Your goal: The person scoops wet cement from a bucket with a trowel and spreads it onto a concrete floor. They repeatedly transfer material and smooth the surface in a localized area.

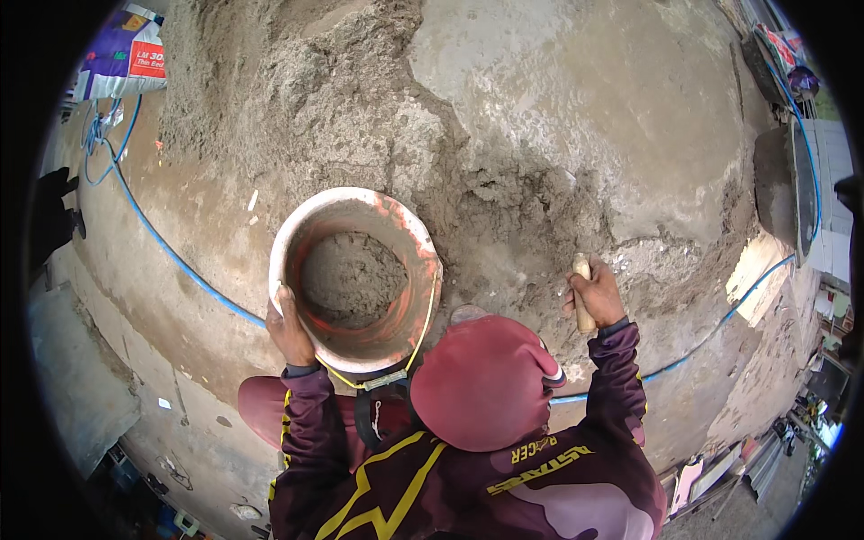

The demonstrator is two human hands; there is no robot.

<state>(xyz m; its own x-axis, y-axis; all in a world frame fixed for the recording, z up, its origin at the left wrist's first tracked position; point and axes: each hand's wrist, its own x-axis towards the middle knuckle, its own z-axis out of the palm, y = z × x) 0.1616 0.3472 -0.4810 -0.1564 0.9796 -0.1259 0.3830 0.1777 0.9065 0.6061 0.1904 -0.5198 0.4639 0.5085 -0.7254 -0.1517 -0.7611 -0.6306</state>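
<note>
My left hand (292,337) grips the near left side of a round bucket (425,236), a finger reaching up over its rim. The bucket has a pale rim and orange-red patches inside, with a yellow wire handle hanging on its near side. Grey wet mortar (353,277) lies in the bottom. Further right, my right hand (598,292) is closed around the pale wooden handle of a trowel (583,317). The trowel's blade cannot be made out against the grey mix. Just beyond that hand lies a rough heap of mortar (522,211) on the ground.
A larger grey heap (333,81) spreads at the far side, beside a smooth wet patch (585,81). A blue hose (171,255) crosses the ground behind the bucket and my knees. A purple-and-white bag (126,56) stands far left; a wooden board (758,274) lies right.
</note>
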